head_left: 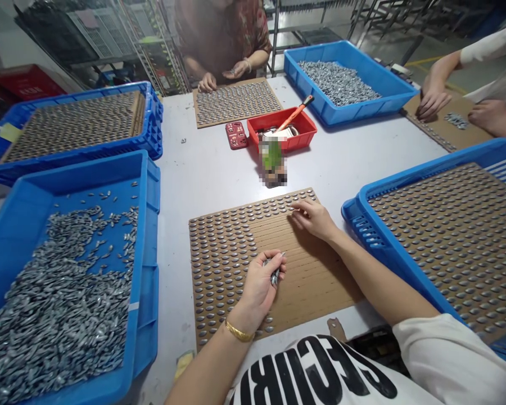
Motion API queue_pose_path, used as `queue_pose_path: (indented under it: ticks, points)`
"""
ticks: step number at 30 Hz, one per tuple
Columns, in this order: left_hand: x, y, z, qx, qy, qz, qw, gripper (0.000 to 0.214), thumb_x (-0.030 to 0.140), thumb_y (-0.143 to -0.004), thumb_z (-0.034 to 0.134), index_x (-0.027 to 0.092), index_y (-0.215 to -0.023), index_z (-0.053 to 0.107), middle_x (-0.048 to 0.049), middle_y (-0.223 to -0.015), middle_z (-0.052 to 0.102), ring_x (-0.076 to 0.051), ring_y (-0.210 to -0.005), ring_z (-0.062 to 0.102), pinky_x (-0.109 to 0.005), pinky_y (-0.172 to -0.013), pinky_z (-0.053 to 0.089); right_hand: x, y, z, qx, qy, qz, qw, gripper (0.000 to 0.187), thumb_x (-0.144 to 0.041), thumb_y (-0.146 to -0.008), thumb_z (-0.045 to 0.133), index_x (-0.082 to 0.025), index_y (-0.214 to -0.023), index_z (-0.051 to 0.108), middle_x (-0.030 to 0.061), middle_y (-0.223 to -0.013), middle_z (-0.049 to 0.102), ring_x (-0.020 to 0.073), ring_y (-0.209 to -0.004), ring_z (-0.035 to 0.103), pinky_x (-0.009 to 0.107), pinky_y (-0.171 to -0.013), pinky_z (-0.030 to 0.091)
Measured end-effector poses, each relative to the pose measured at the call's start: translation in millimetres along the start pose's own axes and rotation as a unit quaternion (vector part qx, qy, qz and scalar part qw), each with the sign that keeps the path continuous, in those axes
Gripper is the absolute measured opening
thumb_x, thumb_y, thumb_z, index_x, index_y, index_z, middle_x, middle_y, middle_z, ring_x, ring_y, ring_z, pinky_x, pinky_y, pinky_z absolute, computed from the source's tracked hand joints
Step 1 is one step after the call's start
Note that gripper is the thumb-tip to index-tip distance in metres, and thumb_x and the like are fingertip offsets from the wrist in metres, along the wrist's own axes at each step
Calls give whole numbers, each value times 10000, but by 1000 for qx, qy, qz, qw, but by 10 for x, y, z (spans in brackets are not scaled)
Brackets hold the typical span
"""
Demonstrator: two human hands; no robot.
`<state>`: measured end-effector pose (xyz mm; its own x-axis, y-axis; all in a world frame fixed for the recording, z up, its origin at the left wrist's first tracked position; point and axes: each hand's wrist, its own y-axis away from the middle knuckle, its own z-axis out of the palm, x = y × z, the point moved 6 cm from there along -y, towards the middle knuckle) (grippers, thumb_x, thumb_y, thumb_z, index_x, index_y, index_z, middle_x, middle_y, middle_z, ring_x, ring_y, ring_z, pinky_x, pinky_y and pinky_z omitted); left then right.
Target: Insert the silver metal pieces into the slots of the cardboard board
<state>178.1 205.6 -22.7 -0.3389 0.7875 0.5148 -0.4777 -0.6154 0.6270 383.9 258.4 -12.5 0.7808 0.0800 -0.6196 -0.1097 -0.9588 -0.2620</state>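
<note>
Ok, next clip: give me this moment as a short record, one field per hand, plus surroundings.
left hand: left hand, gold bangle, clutching grey oval pieces
right hand: right hand, fingers at the filled rows of the slotted cardboard board
board: pieces in rows along its edges, middle bare
left of board: blue crate of loose pieces
right of board: blue tray holding a filled board
across table: co-worker's hands

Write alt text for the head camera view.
Seen from the wearer's head, a left hand clutches small grey metal pieces while a right hand rests fingertips on a slotted cardboard board partly filled with rows of them. A blue crate of loose pieces sits left.
</note>
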Motion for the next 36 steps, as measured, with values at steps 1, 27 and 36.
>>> queue_pose_path:
  ticks: [1, 27, 36]
  points:
    - [14, -19, 7, -1, -1, 9, 1000, 238, 186, -669, 781, 122, -835, 623, -38, -721, 643, -70, -596, 557, -141, -494, 402, -79, 69, -6, -8, -59, 17, 998, 200, -291, -881, 543, -193, -1000, 670, 73, -939, 652, 184, -796, 600, 298, -686, 487]
    - [-49, -121, 133, -15, -32, 22, 999, 260, 343, -725, 724, 125, -817, 616, -4, -697, 572, -51, -531, 482, -143, -405, 316, -795, 527, -48, -65, -237, 37, 969, 138, -223, -862, 560, -207, -883, 696, 23, -786, 651, 137, -718, 596, 238, -579, 456]
    - [50, -88, 220, -24, -18, -49, 998, 143, 270, -766, 626, 135, -804, 596, 4, -631, 539, -46, -446, 433, -136, -335, 211, -619, 503, -121, -35, -225, 70, 971, 105, -227, -817, 566, -195, -819, 666, 17, -763, 645, 134, -697, 581, 240, -580, 449]
